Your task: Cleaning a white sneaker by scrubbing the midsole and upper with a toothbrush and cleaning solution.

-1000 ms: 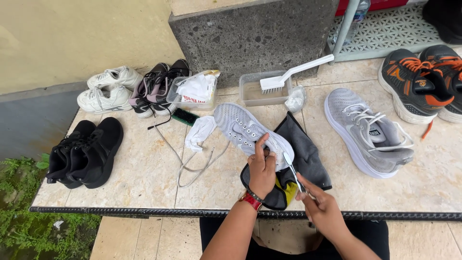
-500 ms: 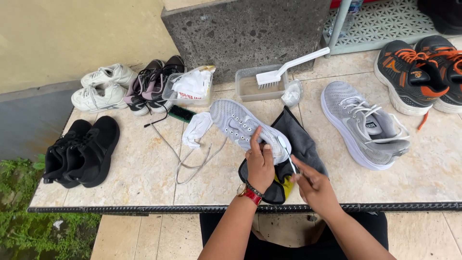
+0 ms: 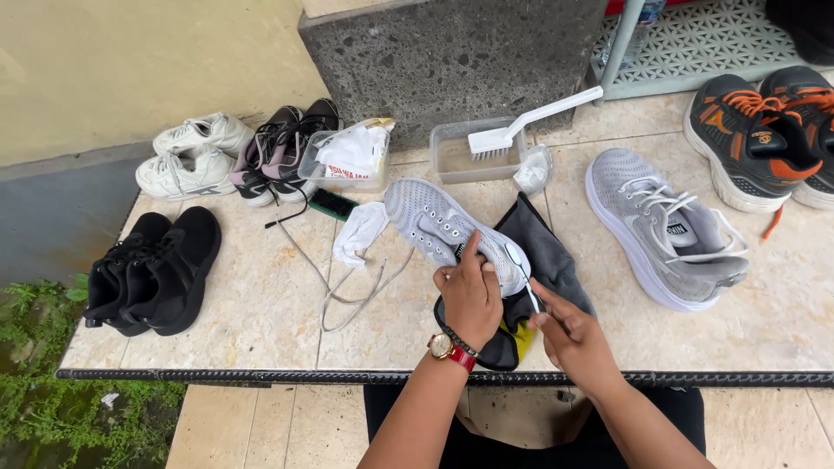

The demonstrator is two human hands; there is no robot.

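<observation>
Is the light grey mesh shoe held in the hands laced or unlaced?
Unlaced. The light grey mesh shoe shows bare eyelets, and loose grey laces lie beside it on the beige stone table.

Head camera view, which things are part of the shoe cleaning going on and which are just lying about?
In use:
left hand
right hand
unlaced grey mesh sneaker
small white-handled brush
dark grey cloth

Lying about:
laced grey sneaker
black shoe pair
white sneaker pair
orange-and-black shoes
</observation>
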